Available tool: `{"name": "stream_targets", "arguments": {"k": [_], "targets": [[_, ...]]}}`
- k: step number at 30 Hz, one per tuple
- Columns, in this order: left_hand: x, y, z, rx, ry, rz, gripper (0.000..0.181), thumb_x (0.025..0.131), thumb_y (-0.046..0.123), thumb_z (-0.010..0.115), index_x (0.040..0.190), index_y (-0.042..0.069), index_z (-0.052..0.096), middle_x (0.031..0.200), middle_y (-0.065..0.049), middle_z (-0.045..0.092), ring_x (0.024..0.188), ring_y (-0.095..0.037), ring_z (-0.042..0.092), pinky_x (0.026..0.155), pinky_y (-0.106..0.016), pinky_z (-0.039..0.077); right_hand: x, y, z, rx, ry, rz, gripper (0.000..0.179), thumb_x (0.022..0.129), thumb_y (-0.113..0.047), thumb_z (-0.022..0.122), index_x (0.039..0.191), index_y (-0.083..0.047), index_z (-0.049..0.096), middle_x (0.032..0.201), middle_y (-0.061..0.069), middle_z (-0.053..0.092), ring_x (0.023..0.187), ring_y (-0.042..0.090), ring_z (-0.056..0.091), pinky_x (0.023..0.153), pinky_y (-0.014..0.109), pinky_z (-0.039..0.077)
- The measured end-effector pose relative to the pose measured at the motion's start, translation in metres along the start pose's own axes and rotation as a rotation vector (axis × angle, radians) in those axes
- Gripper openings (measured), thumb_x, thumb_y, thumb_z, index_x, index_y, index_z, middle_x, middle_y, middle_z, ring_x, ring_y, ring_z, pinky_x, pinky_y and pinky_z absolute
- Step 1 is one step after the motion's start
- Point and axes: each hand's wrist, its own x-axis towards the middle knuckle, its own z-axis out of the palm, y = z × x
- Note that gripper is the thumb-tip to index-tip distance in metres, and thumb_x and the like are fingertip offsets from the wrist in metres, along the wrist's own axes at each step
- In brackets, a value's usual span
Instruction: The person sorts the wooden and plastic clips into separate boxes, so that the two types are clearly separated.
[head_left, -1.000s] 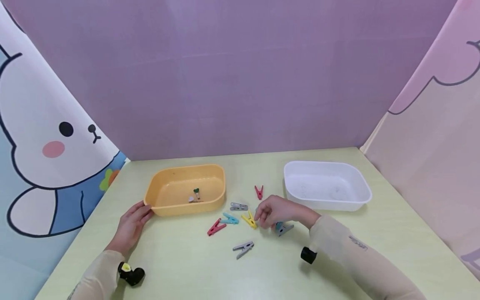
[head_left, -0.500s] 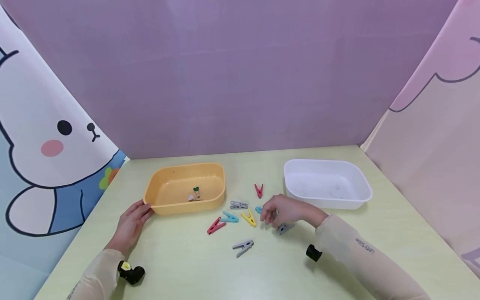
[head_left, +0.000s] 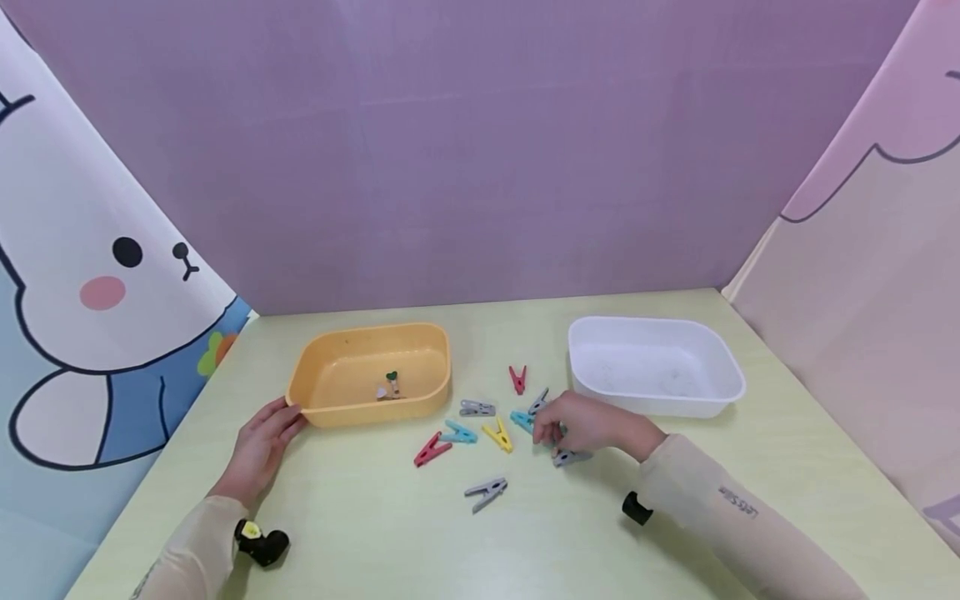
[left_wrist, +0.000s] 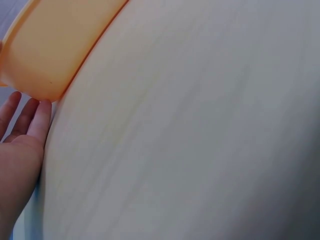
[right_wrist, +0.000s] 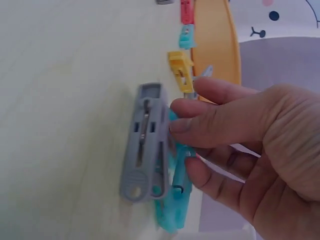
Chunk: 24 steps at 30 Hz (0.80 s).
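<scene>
My left hand [head_left: 258,450] is at the near left corner of the orange basin [head_left: 352,414], its fingertips touching the wall in the left wrist view. At the right of a scatter of clothespins, my right hand [head_left: 585,421] has its thumb and fingers bent close round a teal clothespin [right_wrist: 172,212]; I cannot tell whether they pinch it. Just beside the fingertips lies a grey clothespin [right_wrist: 145,145]. Another teal clothespin [head_left: 522,419] and a grey clothespin [head_left: 538,402] show left of the hand. Nearby are a yellow clothespin [head_left: 497,434] and a red clothespin [head_left: 517,380].
Behind the right hand stands a white basin [head_left: 656,406]. Small green and pale bits [head_left: 392,379] are in the orange basin. Further left lie another red clothespin [head_left: 432,450], a teal one and a grey one; a grey clothespin [head_left: 487,493] lies nearest the front.
My right hand has shifted to the right, away from the yellow clothespin, uncovering a teal and a grey clothespin. The left hand stays at the orange basin's corner.
</scene>
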Motion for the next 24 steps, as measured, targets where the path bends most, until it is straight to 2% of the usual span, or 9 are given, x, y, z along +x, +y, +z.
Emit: {"name": "stream_targets", "arguments": {"k": [6,11,17,24], "targets": [[0.0,0.0,0.0,-0.003,0.0,0.005,0.072,0.1,0.03,0.063,0.156,0.008,0.023,0.152,-0.005,0.029,0.106,0.005,0.059,0.106,-0.023,0.04,0.003,0.001,0.006,-0.014,0.002,0.032,0.036,0.077,0.019,0.066,0.097,-0.01,0.075,0.085,-0.008,0.068,0.078,0.006,0.059,0.072,0.022,0.055],[0.0,0.0,0.0,-0.005,0.002,0.006,0.071,0.1,0.03,0.063,0.156,0.009,0.025,0.152,-0.005,0.028,0.106,0.005,0.059,0.106,-0.023,0.04,0.005,0.001,0.009,-0.034,0.018,0.013,0.032,0.078,0.014,0.07,0.099,-0.01,0.076,0.086,-0.009,0.067,0.076,0.006,0.057,0.071,0.022,0.053],[0.001,-0.001,-0.001,-0.021,0.004,0.027,0.067,0.1,0.027,0.063,0.154,0.008,0.029,0.141,0.002,0.039,0.107,0.004,0.06,0.104,-0.023,0.042,0.006,-0.002,0.014,-0.008,0.031,-0.008,0.025,0.081,0.006,0.076,0.098,-0.013,0.076,0.084,-0.01,0.067,0.076,0.004,0.058,0.072,0.021,0.053],[0.001,-0.001,-0.002,-0.034,-0.006,0.043,0.061,0.1,0.025,0.063,0.151,0.008,0.032,0.13,0.008,0.045,0.108,0.003,0.061,0.103,-0.023,0.043,0.009,-0.007,0.016,-0.006,0.023,0.022,0.025,0.08,0.005,0.077,0.094,-0.016,0.076,0.082,-0.012,0.066,0.071,0.001,0.056,0.068,0.021,0.052]]}}
